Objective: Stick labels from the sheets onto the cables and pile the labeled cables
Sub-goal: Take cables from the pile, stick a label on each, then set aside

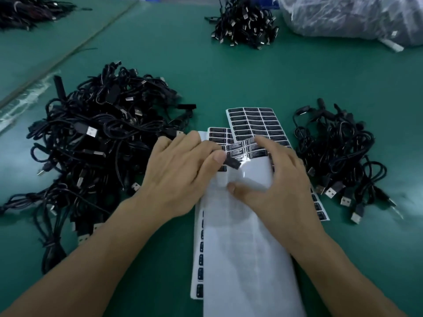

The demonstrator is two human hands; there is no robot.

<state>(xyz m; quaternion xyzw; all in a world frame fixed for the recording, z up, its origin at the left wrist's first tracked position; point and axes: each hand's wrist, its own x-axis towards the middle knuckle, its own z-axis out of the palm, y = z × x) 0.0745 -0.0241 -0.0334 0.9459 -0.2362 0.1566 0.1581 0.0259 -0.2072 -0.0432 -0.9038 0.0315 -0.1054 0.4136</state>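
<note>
Several overlapping label sheets lie in front of me; the top sheet point(247, 248) is mostly bare white backing with black labels left at its far end. My left hand point(180, 175) pinches a black label point(233, 162), partly lifted off that sheet. My right hand point(274, 181) holds the sheet, fingers curled over its curved far part and thumb underneath. A further sheet point(254, 122) full of black labels lies behind. A big pile of black USB cables point(98, 143) sits at the left, a smaller pile point(336, 154) at the right.
The green table mat point(229, 72) spreads all around. Another cable heap point(245, 21) lies at the back centre, next to a plastic bag of cables point(357, 14) at the back right. More cables point(27, 10) lie far left beyond a seam in the mat.
</note>
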